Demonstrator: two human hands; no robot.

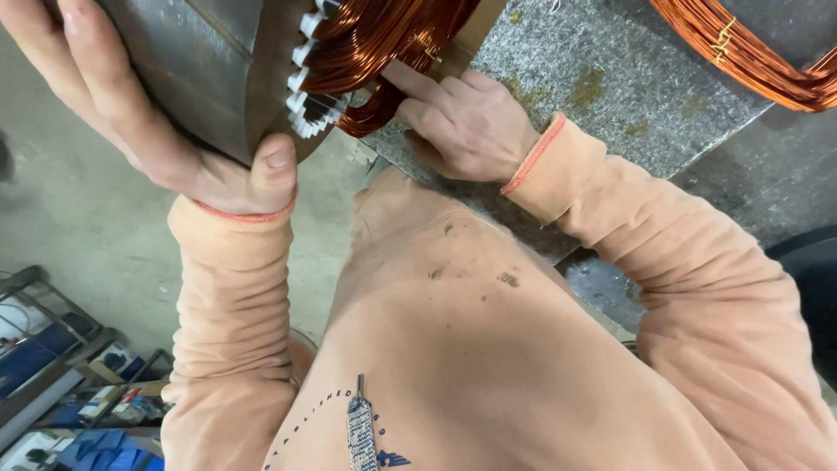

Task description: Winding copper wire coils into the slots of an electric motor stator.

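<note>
Both hands (166, 131) (462, 122) hold grey stator (200, 70), orange copper coils (384, 39).

A motor stator (200, 70) sits at upper left, gripped by the left hand (139, 113). The right hand (462, 122) is just right of it, touching its wire windings (384, 44). Another wire coil (750, 52) lies on the workbench (593, 96), far right.

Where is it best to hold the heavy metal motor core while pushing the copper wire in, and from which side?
Probably by its smooth outer shell, from the left, as the left hand does, away from the toothed rim and copper wire.
</note>
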